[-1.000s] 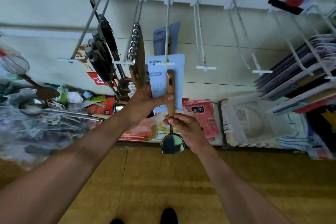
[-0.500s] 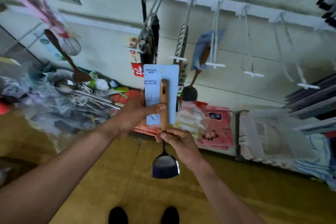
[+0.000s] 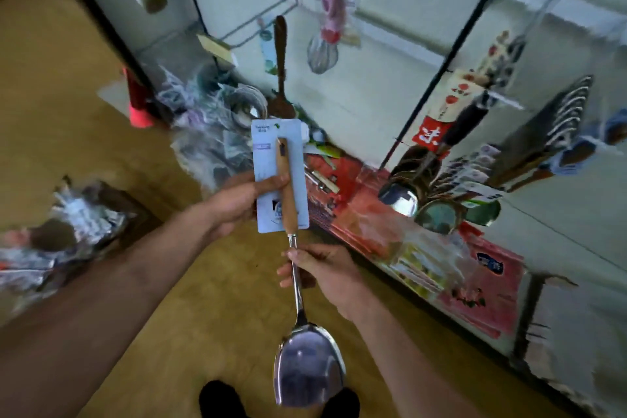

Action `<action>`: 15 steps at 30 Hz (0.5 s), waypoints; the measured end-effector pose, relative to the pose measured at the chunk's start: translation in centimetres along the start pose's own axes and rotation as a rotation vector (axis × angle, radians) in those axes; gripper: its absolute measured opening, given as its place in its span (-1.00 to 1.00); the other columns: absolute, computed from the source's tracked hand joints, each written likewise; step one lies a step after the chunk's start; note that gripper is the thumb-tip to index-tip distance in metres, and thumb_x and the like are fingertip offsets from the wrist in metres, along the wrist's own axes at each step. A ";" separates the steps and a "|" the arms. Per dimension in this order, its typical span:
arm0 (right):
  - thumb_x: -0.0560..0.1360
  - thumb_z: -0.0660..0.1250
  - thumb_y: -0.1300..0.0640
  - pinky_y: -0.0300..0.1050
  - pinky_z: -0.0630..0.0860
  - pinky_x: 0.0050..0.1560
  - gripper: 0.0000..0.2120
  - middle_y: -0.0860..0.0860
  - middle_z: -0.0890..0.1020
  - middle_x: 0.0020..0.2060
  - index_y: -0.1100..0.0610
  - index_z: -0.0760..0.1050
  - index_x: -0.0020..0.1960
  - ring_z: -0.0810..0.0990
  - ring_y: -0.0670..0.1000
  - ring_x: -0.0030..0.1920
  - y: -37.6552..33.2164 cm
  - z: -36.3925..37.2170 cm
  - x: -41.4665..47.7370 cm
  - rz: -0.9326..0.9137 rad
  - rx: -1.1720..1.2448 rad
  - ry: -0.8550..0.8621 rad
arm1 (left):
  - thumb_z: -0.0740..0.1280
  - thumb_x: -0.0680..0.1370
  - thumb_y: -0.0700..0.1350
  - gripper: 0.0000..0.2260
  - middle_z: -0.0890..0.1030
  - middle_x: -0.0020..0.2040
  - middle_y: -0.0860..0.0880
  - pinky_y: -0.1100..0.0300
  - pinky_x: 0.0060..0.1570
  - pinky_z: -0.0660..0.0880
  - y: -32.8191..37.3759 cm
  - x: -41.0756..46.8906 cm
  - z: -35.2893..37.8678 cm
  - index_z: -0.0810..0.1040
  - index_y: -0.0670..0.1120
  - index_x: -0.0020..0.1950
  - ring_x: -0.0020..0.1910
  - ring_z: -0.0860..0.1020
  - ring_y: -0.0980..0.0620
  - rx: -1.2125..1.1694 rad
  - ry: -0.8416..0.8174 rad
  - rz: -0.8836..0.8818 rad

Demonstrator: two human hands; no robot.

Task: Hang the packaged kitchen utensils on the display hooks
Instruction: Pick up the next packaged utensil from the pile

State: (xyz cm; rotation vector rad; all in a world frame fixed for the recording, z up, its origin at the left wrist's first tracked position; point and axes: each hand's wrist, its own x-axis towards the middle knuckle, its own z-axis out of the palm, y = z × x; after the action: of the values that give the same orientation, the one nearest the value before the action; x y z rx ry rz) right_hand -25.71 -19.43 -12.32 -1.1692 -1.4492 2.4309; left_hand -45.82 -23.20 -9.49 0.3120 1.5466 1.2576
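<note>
The steel spatula with a wooden handle (image 3: 290,210) sits upright at centre frame, its blade low near the bottom edge above dark shoes (image 3: 220,399). Its handle lies on a light-blue backing card (image 3: 268,159). The left hand (image 3: 237,200) clamps card and handle together, thumb across the front. The right hand (image 3: 325,271) pinches the metal shaft below. In the upper centre, a dark wooden spoon (image 3: 281,54) hangs from a grey wire display hook (image 3: 258,20), with a wire whisk (image 3: 322,51) beside it.
</note>
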 end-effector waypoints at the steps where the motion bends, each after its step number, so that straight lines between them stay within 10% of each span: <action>1: 0.56 0.37 0.19 -0.06 0.65 -0.10 -0.83 0.21 0.71 -0.19 0.30 0.62 0.03 0.69 0.14 -0.26 0.0 1.3 0.4 0.013 -0.021 -0.012 | 0.53 0.35 0.03 -0.51 0.69 0.13 -0.15 -0.14 0.20 0.55 -0.2 -0.4 -1.6 0.60 -0.14 0.21 0.12 0.66 -0.14 -0.033 0.019 -0.002; 15: 0.57 0.35 0.14 -0.09 0.66 -0.14 -0.77 0.11 0.73 -0.16 0.29 0.60 0.12 0.70 0.05 -0.25 -1.4 22.3 9.2 0.099 -0.244 -0.203 | 0.52 0.37 0.02 -0.60 0.72 0.05 -0.11 -0.22 0.22 0.53 1.0 -5.1 -24.8 0.66 -0.13 0.14 0.08 0.67 -0.17 -0.226 0.294 0.019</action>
State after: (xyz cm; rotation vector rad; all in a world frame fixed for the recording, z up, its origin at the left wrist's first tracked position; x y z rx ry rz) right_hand -46.97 -30.84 -10.59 -1.0842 -1.8332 2.5597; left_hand -64.74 -40.01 -8.95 -0.0056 1.6275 1.5301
